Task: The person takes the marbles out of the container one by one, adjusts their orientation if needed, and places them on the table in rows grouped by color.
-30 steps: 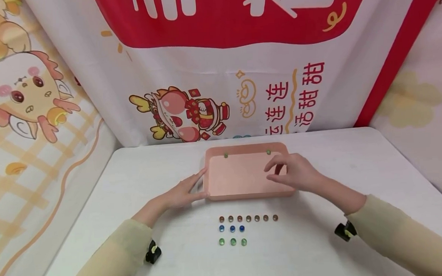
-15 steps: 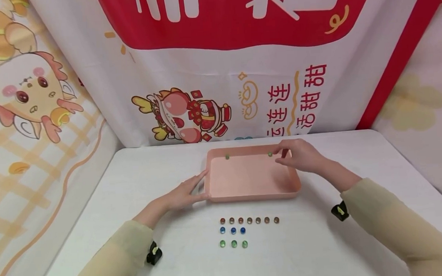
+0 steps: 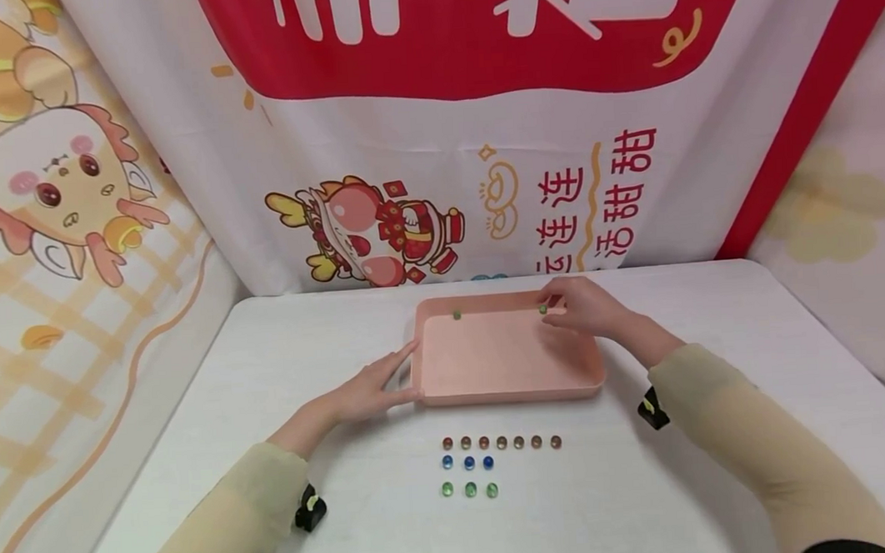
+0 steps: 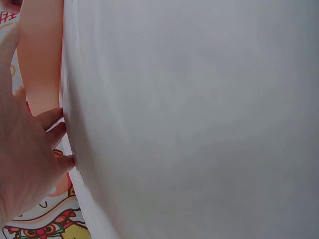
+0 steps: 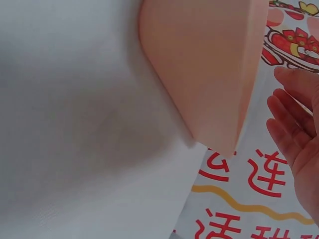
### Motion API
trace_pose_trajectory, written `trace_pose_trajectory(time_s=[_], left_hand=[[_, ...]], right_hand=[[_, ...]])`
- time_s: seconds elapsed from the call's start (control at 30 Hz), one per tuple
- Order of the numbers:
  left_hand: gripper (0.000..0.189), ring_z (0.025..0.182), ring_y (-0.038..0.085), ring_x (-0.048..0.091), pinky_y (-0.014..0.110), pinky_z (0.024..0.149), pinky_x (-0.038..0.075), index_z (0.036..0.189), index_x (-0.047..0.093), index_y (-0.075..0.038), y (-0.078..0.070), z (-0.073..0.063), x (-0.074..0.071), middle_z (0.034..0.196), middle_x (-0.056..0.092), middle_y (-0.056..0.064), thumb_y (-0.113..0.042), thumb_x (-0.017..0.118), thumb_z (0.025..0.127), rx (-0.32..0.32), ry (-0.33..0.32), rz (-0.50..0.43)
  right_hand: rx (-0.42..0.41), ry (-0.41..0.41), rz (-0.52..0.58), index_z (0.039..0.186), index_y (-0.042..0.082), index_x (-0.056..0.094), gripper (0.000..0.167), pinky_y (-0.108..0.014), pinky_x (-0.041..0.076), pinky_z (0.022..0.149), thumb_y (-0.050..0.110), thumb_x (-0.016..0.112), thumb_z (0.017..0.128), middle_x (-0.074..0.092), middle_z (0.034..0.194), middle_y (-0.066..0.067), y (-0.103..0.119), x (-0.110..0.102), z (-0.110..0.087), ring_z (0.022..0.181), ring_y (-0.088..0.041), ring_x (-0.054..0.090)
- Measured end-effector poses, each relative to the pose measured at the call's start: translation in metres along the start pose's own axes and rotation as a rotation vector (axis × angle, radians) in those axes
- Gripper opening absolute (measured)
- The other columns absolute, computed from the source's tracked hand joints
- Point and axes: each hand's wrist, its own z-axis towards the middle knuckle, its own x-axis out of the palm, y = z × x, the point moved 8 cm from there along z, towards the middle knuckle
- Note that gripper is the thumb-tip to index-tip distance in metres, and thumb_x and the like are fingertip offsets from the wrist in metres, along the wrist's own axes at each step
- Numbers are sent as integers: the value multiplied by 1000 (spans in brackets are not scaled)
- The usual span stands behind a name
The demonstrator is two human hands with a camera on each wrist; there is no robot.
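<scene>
A pink rectangular tray [image 3: 509, 397] stands near the table's far edge. My left hand [image 3: 367, 389] rests against its left side, thumb and fingers spread; the left wrist view shows fingertips on the white surface beside the tray wall [image 4: 42, 59]. Two green glass marbles lie inside along the tray's far wall, a left one [image 3: 456, 315] and a right one [image 3: 543, 310]. My right hand [image 3: 590, 306] hovers over the tray's far right corner, with thumb and forefinger apart on either side of the right marble. Whether they touch it cannot be made out. In the right wrist view this hand [image 5: 301, 129] is partly cut off.
In front of the tray lie three rows of glass marbles: several brownish ones [image 3: 501, 443], three blue ones [image 3: 469, 463] and three green ones [image 3: 470, 490]. A printed cloth [image 3: 435, 143] hangs behind the white table [image 3: 333, 483], and patterned cloths hang on both sides.
My right hand has moved from above the tray's right part toward the far wall, to the right green marble. The left hand stays at the tray's left side.
</scene>
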Motion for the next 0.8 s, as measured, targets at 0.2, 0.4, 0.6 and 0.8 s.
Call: trace_pose_trajectory(time_s=[0.2,0.4,0.6,0.8], left_hand=[[88,147,28,12,59,114,10,156,8,-40,1,3,2,161,15,2,-62,59,88,5,4,7],[88,147,29,12,60,113,12,155,9,-41,-1,2,1,161,16,3,-63,60,86,1,6,-1],[87,146,30,12,61,113,13,156,10,-40,0,2,1,161,16,4,-61,61,87,2,3,-4],[89,146,29,12,60,113,12,156,10,-39,1,2,1,161,16,3,-61,61,87,-6,5,-3]], right_hand=[[11,-4,-53,110,-1,69,32,-44,50,80,10,77,81,69,97,-13,-11,13,6,90,-27,61],[53,8,-130,111,2,70,28,-42,50,78,12,72,85,68,93,-9,-24,19,11,85,-23,59],[156,74,-174,108,4,69,23,-43,51,82,9,72,86,65,94,-5,-33,25,13,85,-22,57],[173,95,-179,110,4,68,24,-40,51,80,6,71,86,63,94,-6,-36,32,17,84,-22,55]])
